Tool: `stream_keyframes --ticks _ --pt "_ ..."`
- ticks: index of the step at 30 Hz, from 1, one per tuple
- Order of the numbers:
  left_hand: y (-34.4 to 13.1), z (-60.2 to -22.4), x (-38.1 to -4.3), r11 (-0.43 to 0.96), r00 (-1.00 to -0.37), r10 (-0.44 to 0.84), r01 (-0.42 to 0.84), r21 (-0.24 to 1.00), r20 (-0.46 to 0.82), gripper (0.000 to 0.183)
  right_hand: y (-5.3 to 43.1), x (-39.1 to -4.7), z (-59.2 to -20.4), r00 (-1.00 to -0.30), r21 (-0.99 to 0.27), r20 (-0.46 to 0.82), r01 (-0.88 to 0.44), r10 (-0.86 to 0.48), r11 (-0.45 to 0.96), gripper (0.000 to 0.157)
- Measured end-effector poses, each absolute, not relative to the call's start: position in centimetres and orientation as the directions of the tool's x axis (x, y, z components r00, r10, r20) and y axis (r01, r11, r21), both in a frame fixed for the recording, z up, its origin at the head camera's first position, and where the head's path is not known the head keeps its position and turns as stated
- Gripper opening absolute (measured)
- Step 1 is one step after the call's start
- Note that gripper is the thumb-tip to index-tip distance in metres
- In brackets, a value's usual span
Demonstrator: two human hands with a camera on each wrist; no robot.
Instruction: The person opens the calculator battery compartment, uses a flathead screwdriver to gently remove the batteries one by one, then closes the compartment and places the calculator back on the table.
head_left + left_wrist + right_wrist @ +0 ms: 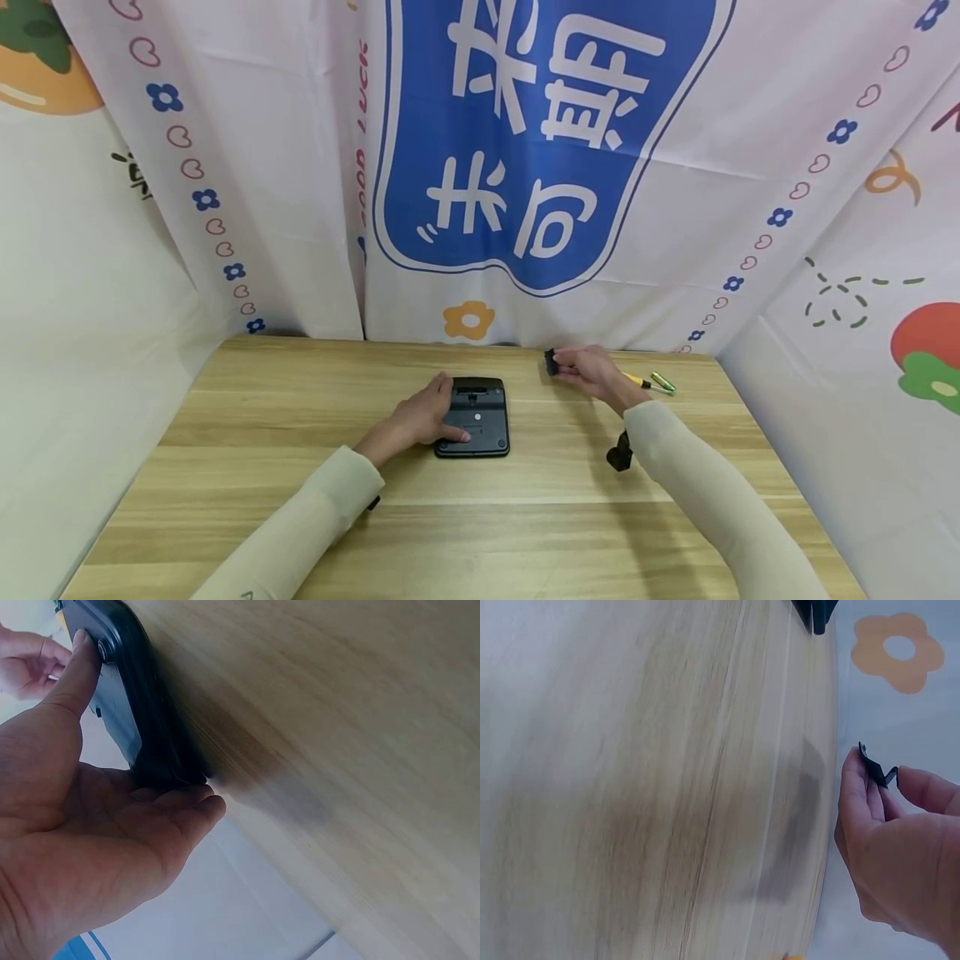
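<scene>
A black desk calculator (487,421) lies back side up on the table, with an open battery slot near its far edge. My left hand (420,414) grips its left side. In the left wrist view the thumb presses on the calculator's back (124,712) while the other fingers sit at its edge. Off to the right, my right hand (592,369) pinches a small black battery cover (551,362) between thumb and fingers, above the back of the table. The right wrist view shows the cover (877,772) as a thin piece with a bent clip.
Beyond my right hand lie a screwdriver (639,381) with a yellow handle, partly hidden, and a green battery (663,382). The wooden table (300,525) ends at a printed cloth (300,283) at the back; cloth walls stand on both sides.
</scene>
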State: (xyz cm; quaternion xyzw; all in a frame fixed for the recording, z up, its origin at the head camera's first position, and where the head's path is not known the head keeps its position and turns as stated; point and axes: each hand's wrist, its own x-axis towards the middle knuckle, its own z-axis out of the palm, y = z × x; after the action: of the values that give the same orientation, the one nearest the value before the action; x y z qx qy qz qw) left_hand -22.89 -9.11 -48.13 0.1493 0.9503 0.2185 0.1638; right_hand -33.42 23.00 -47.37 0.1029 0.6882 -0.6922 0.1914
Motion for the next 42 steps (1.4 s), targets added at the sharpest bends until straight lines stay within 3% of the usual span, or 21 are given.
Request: stream_keyframes --ticks 9,42 --pt "-9.1 -48.2 -23.0 0.860 -0.902 0.355 0.213 0.463 -0.244 0.109 22.2 -32.9 -46.9 -0.892 -0.900 -0.430 0.436 -0.140 -0.013 0.046" --pt "-9.1 -48.3 -22.8 0.862 -0.903 0.362 0.230 0.452 -0.231 0.107 17.7 -31.0 -46.0 -0.867 -0.918 -0.393 0.387 -0.306 0.085 0.039"
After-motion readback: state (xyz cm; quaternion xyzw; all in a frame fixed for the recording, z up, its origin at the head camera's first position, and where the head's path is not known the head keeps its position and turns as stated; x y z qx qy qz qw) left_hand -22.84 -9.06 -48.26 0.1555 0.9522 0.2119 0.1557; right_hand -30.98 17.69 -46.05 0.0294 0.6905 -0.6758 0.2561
